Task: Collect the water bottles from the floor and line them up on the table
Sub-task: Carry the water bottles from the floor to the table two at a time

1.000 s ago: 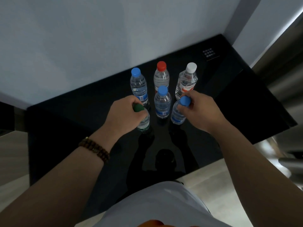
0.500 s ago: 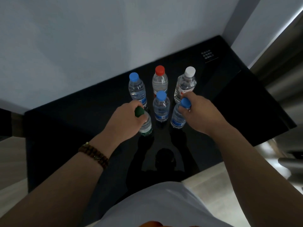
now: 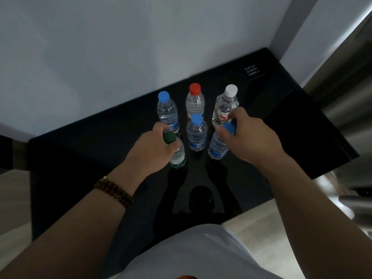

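Note:
Several clear water bottles stand upright on a glossy black table (image 3: 84, 162). The back row holds a blue-capped bottle (image 3: 168, 112), a red-capped bottle (image 3: 194, 101) and a white-capped bottle (image 3: 225, 105). Another blue-capped bottle (image 3: 196, 133) stands in the middle of the front row. My left hand (image 3: 153, 152) grips the neck of a green-capped bottle (image 3: 178, 156) at the front left. My right hand (image 3: 251, 137) grips the top of a blue-capped bottle (image 3: 218, 147) at the front right. Both held bottles rest on the table.
A pale wall rises behind the table, which sits in a corner. A small label with white text (image 3: 251, 72) lies at the table's back right. A metallic surface (image 3: 346, 97) stands to the right. Light floor (image 3: 251, 224) shows at the table's near edge.
Both hands stay on their bottles. The green-capped and the right blue-capped bottle have shifted slightly toward me, in line with the middle blue-capped bottle.

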A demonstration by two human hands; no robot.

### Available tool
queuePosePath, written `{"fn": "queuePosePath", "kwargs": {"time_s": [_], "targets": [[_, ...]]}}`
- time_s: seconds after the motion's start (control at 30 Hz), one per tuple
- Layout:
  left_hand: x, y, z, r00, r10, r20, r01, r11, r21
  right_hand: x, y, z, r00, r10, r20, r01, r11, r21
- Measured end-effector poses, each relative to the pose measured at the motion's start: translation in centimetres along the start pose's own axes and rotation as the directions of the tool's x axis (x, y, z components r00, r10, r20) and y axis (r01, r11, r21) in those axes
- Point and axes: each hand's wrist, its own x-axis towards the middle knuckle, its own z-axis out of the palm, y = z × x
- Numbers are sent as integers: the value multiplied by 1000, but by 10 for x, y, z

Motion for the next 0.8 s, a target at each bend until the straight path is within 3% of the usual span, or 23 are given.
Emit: {"fn": "queuePosePath", "kwargs": {"time_s": [0.2,0.37,0.53,0.8], "targets": [[-25,-8,-11,992,-52,-112,51,999,-9,-20,-23,-3,998,0,-61,10,988,156],[-60,-37,-20,983,-91,-159,72,990,-123,-46,-69,19,988,-152,3,149,971,186],[-120,-100,-23,961,-217,-170,188,967,-174,-76,-141,71,913,-337,228,330,941,68],[-283,-250,-27,901,-392,-184,340,903,-262,-165,-261,167,722,-420,550,574,807,-139]]}}
